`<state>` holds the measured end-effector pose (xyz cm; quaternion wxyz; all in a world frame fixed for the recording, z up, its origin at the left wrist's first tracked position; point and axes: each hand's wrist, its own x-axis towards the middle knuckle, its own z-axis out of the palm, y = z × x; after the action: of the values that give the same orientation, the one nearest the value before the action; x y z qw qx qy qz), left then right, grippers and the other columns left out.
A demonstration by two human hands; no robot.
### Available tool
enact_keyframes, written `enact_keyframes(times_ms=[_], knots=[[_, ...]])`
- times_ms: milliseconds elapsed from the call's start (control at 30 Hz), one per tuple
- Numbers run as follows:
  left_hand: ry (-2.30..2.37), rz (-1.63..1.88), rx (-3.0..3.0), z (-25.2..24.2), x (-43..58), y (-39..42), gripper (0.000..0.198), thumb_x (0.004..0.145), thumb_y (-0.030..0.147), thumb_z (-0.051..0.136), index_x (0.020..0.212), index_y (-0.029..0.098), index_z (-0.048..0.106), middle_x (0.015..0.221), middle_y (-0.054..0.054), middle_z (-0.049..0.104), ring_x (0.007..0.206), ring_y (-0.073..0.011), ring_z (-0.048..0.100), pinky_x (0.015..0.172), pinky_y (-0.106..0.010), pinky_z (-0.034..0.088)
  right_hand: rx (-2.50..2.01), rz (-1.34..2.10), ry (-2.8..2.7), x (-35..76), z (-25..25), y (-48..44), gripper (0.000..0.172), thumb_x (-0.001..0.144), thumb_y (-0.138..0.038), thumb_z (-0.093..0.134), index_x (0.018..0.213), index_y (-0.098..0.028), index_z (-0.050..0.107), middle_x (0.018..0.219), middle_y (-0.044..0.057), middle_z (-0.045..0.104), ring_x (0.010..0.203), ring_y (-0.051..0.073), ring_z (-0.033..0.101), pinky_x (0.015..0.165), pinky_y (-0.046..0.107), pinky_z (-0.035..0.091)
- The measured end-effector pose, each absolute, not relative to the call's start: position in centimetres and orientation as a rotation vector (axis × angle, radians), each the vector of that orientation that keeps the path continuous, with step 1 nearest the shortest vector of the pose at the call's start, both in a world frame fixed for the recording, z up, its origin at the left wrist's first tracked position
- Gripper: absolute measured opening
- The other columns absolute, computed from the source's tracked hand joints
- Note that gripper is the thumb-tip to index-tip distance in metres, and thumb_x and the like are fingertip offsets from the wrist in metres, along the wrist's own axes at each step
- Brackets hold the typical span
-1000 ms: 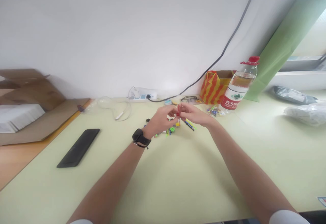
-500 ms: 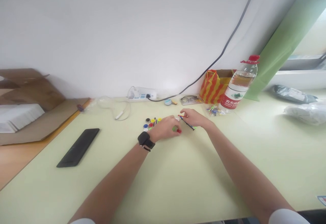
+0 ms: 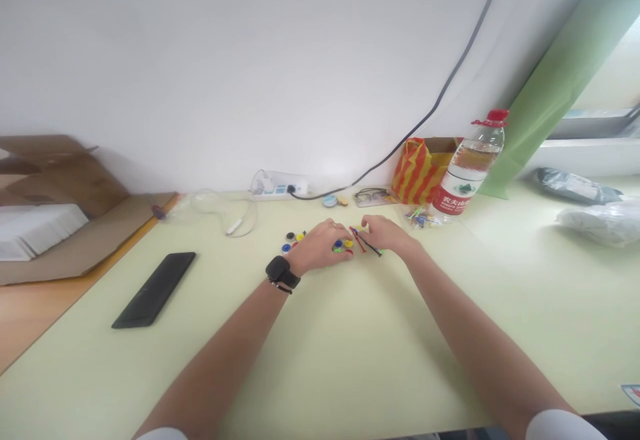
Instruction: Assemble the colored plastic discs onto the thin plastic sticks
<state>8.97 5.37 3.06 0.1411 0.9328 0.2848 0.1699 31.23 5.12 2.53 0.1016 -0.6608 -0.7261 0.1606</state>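
My left hand point(image 3: 320, 248), with a black watch point(image 3: 280, 272) on its wrist, lies low on the pale green table point(image 3: 350, 347). Its fingers curl over several small round coloured pieces point(image 3: 343, 246) in blue, yellow, green and red. More of these pieces point(image 3: 295, 237) lie just left of that hand. My right hand point(image 3: 384, 233) rests close beside it on the right, its fingers bent and pinching thin coloured sticks point(image 3: 364, 241) that lie on the table. The two hands almost touch.
A black phone point(image 3: 155, 289) lies at the left, cardboard point(image 3: 75, 227) beyond it. Along the wall stand a power strip point(image 3: 277, 189), glasses point(image 3: 373, 195), a striped bag point(image 3: 417, 172) and a water bottle point(image 3: 470, 170). More small sticks point(image 3: 420, 217) lie by the bottle. Plastic bags point(image 3: 595, 213) sit far right.
Both hands held a small red piece raised above the table. They have since come down; the left hand moved onto the coloured pieces, and the right settled on the sticks.
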Motion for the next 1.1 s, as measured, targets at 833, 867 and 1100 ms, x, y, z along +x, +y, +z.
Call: enact_keyframes(times_ms=[833, 867, 1100], knots=[[0.84, 0.494, 2.764, 2.5, 8.9, 5.3, 0.033, 0.091, 0.046, 0.071, 0.119, 0.029, 0.072, 0.114, -0.004, 0.072, 0.106, -0.0271, 0.057, 0.093, -0.04, 0.045, -1.833, 0.76, -2.121, 29.8, 2.2, 5.0, 0.024, 0.082, -0.015, 0.068, 0.105, -0.019, 0.063, 0.1, 0.006, 0.074, 0.083, 0.016, 0.067, 0.065, 0.022, 0.043], [0.836, 0.506, 2.768, 2.6, 9.1, 5.0, 0.033, 0.091, 0.046, 0.071, 0.119, 0.029, 0.072, 0.114, -0.004, 0.072, 0.106, -0.0272, 0.057, 0.094, -0.04, 0.045, -1.84, 0.782, -2.107, 30.0, 2.3, 5.0, 0.024, 0.083, -0.015, 0.067, 0.106, -0.019, 0.063, 0.098, 0.006, 0.074, 0.081, 0.016, 0.067, 0.063, 0.022, 0.044], [0.914, 0.564, 2.821, 1.7, 11.2, 3.1, 0.059, 0.076, 0.068, 0.078, 0.111, 0.022, 0.067, 0.11, -0.008, 0.067, 0.106, -0.0308, 0.055, 0.092, -0.045, 0.044, -1.857, 0.979, -2.035, 30.6, 2.9, 4.8, 0.023, 0.079, -0.007, 0.065, 0.098, -0.018, 0.058, 0.077, 0.003, 0.073, 0.066, 0.016, 0.068, 0.056, 0.022, 0.046]])
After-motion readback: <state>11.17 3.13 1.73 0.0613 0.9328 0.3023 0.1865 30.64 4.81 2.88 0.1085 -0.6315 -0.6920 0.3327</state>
